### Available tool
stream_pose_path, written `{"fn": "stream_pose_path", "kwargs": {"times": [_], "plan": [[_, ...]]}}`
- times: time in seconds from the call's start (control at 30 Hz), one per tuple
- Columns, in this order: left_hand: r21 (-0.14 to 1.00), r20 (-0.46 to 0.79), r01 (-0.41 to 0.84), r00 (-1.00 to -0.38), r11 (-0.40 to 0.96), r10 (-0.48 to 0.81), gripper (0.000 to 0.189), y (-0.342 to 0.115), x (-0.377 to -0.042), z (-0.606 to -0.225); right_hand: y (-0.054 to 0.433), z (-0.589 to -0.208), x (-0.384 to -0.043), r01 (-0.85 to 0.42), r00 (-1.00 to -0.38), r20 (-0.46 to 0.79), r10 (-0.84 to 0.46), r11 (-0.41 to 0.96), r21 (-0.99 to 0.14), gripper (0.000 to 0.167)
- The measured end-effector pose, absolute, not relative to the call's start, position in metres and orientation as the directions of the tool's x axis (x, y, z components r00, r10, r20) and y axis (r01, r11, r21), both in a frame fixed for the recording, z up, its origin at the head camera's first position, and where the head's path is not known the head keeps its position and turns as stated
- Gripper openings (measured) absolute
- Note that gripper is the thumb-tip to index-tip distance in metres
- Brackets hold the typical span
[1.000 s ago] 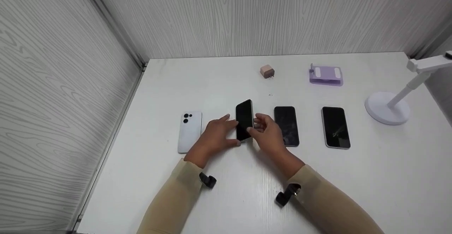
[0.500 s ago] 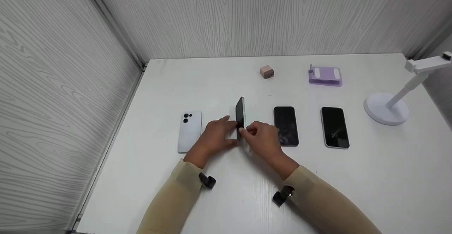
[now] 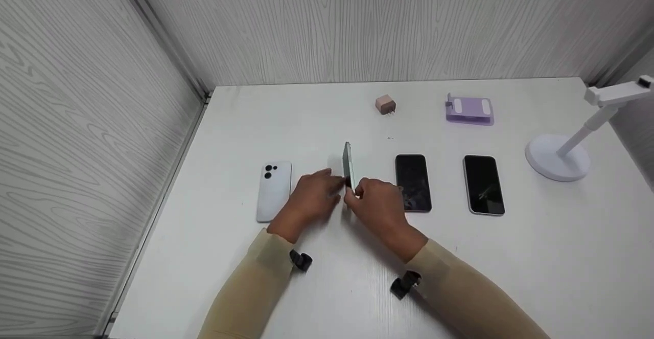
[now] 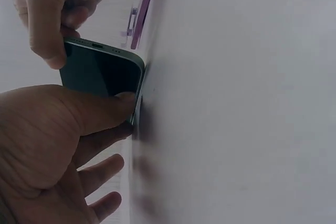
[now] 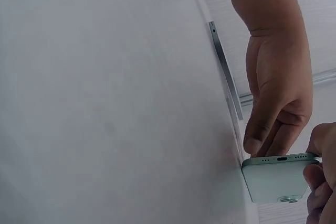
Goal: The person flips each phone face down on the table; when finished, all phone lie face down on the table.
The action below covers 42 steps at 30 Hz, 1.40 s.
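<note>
A pale green phone (image 3: 348, 162) with a black screen stands on its long edge between the hands, almost edge-on in the head view. The right hand (image 3: 379, 203) pinches its upper edge near the end with the charging port, thumb on the screen side and curled fingers at the back. On the screen side, the left hand (image 3: 314, 196) has its fingertips at the phone; in the left wrist view its thumb (image 4: 105, 109) overlaps the lower part of the screen, other fingers spread. The right wrist view shows the phone's back (image 5: 275, 182) with its camera lenses.
A white phone (image 3: 274, 191) lies face down left of the left hand. Two dark phones, one close by (image 3: 413, 183) and one farther right (image 3: 484, 184), lie face up. Behind are a pink charger plug (image 3: 385, 104) and a purple phone stand (image 3: 469, 110); a white stand (image 3: 558, 157) is at right.
The phone has turned from showing its screen to edge-on, screen facing left. The right hand has moved left with it. The left hand stays nearly in place, its thumb drawn closer to its fingers.
</note>
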<state>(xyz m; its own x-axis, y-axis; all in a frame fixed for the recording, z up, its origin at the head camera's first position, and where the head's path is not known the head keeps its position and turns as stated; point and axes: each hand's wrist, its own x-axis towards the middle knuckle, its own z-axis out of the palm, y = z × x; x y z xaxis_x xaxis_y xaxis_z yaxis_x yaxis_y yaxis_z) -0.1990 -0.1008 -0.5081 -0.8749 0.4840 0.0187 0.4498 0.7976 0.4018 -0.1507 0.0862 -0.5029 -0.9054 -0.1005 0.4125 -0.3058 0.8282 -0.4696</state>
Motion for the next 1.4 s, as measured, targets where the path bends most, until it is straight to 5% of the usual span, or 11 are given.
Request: {"fn": "stream_pose_path", "kwargs": {"times": [0.17, 0.33, 0.5, 0.93, 1.4], "plan": [[0.481, -0.041, 0.201, -0.967, 0.853, 0.251, 0.042, -0.088, -0.207, -0.495, 0.085, -0.505, -0.15, -0.356, -0.85, 0.506, -0.144, 0.866, -0.352, 0.029], [0.585, -0.021, 0.049, -0.997, 0.81, 0.075, 0.046, -0.077, -0.222, -0.483, 0.083, -0.508, -0.15, -0.371, -0.815, 0.555, -0.165, 0.885, -0.281, 0.029], [0.657, 0.003, 0.023, -1.0, 0.754, 0.027, 0.049, -0.067, -0.237, -0.475, 0.082, -0.509, -0.15, -0.382, -0.802, 0.572, -0.173, 0.885, -0.267, 0.027], [0.561, -0.004, -0.04, -0.999, 0.827, -0.046, 0.036, -0.055, -0.256, -0.465, 0.081, -0.509, -0.149, -0.413, -0.79, 0.577, -0.207, 0.875, -0.252, 0.027], [0.543, 0.059, 0.041, -0.998, 0.839, 0.01, 0.027, -0.058, -0.258, -0.466, 0.081, -0.506, -0.143, -0.401, -0.849, 0.478, -0.224, 0.863, -0.308, 0.032]]}}
